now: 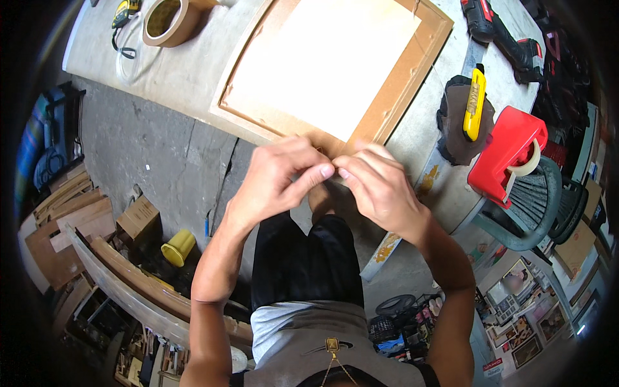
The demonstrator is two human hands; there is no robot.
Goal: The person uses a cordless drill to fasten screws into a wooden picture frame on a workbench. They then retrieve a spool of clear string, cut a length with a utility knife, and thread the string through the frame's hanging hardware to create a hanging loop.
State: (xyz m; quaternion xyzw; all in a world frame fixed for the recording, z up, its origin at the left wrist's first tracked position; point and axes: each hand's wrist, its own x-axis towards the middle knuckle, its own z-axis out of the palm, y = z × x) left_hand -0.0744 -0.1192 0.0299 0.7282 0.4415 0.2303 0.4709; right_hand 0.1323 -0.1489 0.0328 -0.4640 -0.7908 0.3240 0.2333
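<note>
At the near edge of the bench (193, 71) my two hands meet over the bottom corner of the frame (400, 84), which lies face down with a pale backing board (329, 64) set inside its brown border. My left hand (280, 177) is curled nearly shut, thumb and forefinger pinched together; my right hand (380, 187) mirrors it, fingertips touching the left's. Whatever they pinch is too small and too hidden to name, perhaps a bit of tape or wire at the frame's edge. To do this well, I judge I should keep both wrists low, press right on the border and not on the board, and hold the frame from sliding off the bench edge.

Right of the frame a yellow knife (475, 103) rests on a dark cloth (454, 138), with a red tape dispenser (506, 155) just beside it at the corner. A brown tape roll (169, 22) sits far left, well apart. A drill (509, 39) lies at the far right. Nothing crowds my hands; only the dispenser sits near enough the edge to be knocked by my right elbow.
</note>
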